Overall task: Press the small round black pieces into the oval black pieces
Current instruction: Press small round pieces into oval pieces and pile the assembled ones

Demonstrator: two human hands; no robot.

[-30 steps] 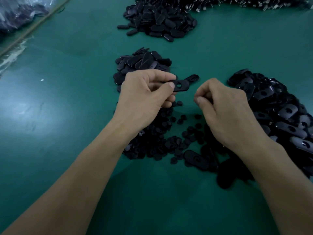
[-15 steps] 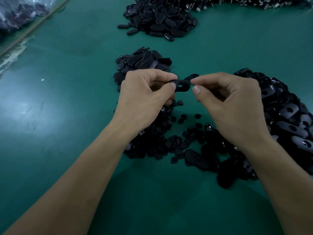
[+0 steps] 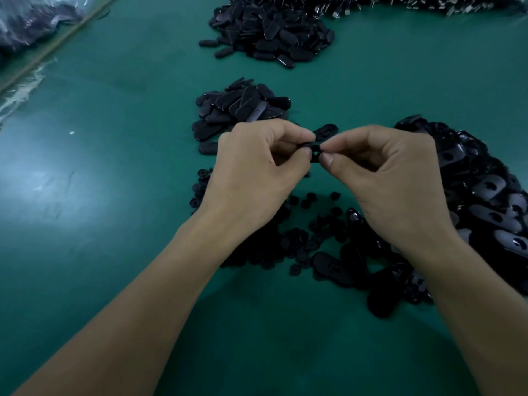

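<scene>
Both hands meet above the green table. My left hand [image 3: 257, 172] pinches one end of an oval black piece [image 3: 314, 152] between thumb and forefinger. My right hand [image 3: 391, 178] pinches the other end, its thumb and forefinger closed over the piece's hole; a small round piece there cannot be made out. Loose small round black pieces [image 3: 308, 235] lie scattered under my hands. Oval pieces with open holes are heaped at the right [image 3: 480, 190].
A small heap of oval pieces [image 3: 243, 110] sits just beyond my hands, with one loose oval [image 3: 325, 130] beside it. A bigger heap [image 3: 274, 32] lies at the far edge. Clear plastic bags [image 3: 25, 27] lie at far left. Bare green mat [image 3: 100, 181] spreads to the left.
My right hand came left from the pile and closed its thumb and forefinger on the oval piece that my left hand holds. Both hands have dropped slightly toward me.
</scene>
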